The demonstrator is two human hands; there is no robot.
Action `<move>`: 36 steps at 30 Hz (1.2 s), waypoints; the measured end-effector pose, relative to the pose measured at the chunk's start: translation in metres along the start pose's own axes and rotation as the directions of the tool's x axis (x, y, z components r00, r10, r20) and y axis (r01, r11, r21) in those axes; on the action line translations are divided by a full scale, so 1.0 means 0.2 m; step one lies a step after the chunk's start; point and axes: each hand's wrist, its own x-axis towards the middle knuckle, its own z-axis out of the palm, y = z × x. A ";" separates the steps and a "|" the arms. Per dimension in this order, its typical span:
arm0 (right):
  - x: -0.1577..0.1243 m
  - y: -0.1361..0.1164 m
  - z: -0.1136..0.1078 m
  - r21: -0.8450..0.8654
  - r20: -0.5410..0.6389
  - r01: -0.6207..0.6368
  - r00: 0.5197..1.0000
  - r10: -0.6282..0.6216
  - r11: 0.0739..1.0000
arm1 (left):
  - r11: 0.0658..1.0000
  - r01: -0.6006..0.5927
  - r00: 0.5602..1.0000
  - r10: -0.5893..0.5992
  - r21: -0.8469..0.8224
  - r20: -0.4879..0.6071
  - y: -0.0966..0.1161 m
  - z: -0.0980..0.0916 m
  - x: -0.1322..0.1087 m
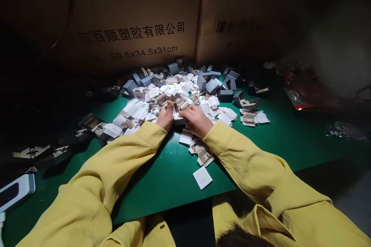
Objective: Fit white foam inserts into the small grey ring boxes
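In the middle of the table, my left hand (165,116) is closed on the left side of a small box (179,121), thumb pointing up. My right hand (198,120) is closed at the box's other side, its fingers bent over the top edge. The fingers cover much of the box, so its inside is mostly hidden. Just beyond both hands lies a heap of white folded card inserts (174,90). Small blue-grey boxes (213,86), several of them tipped or gaping, ring the heap's far side. Below my right wrist are a folded insert (202,152) and a flat white square (202,178).
Large cardboard cartons (139,15) stand as a wall behind the green table (150,189). Dark open boxes (92,123) lie at left, near a white device (17,192). Clear plastic bags (307,92) sit at right in shadow.
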 end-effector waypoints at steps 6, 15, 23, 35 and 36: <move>-0.01 0.02 0.02 0.021 -0.011 0.014 1.000 -0.013 1.000 | 1.000 -0.015 1.000 0.015 0.008 -0.004 0.01 0.00 0.00; 0.00 0.00 -0.01 -0.047 -0.208 -0.004 0.978 -0.006 0.999 | 0.993 0.070 0.993 -0.078 -0.096 -0.086 0.06 0.02 -0.01; 0.00 0.01 0.00 -0.137 -0.216 0.108 0.967 -0.136 0.985 | 0.988 0.059 0.998 -0.063 -0.141 -0.028 0.04 0.01 0.00; -0.01 0.00 0.00 -0.115 -0.140 0.135 0.979 -0.150 0.984 | 0.996 0.006 1.000 -0.009 -0.089 -0.025 0.03 0.01 0.00; -0.01 0.00 0.00 -0.120 -0.143 0.133 0.978 -0.150 0.984 | 0.996 0.013 1.000 -0.015 -0.089 -0.023 0.03 0.01 0.00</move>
